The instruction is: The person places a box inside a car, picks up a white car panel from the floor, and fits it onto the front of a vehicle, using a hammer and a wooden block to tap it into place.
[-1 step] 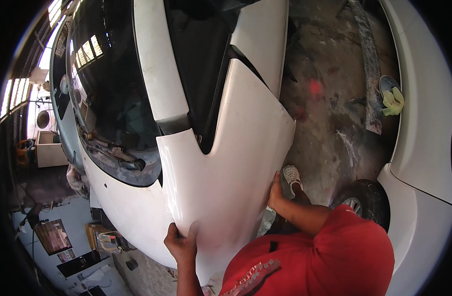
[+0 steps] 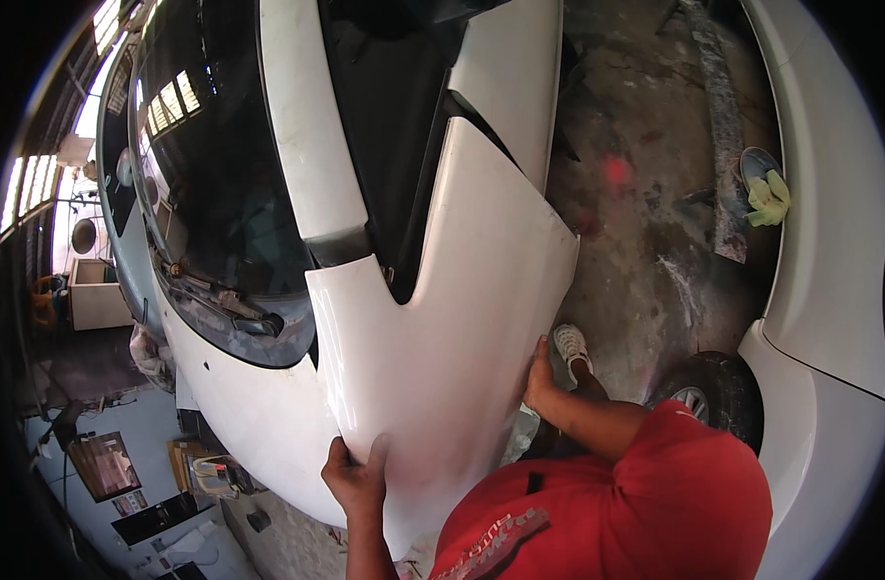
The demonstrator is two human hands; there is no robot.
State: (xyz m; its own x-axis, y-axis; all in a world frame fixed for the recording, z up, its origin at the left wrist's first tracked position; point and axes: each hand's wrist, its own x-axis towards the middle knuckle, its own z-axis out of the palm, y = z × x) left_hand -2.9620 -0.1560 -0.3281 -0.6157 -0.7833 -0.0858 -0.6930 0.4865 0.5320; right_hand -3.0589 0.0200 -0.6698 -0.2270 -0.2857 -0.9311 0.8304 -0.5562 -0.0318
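Observation:
A loose-looking white fender panel (image 2: 471, 271) lies along the front side of a white car, beside the hood (image 2: 244, 406) and a dark windshield (image 2: 220, 193). My left hand (image 2: 357, 469) grips the panel's left edge low down, thumb on its face. My right hand (image 2: 539, 377) holds the outer right edge, fingers partly hidden behind it. A white strip of bodywork (image 2: 307, 116) runs up beside the windshield, next to a dark side opening (image 2: 385, 106). My red-shirted body fills the lower right, with a white shoe (image 2: 570, 343) below.
Another white car (image 2: 839, 242) with a wheel (image 2: 713, 387) stands at right. On the stained floor (image 2: 636, 251) are a long weathered strip (image 2: 718, 116) and a round container with pale cloth (image 2: 769, 198). At left are a white box (image 2: 99, 295) and shelves with clutter (image 2: 211, 459).

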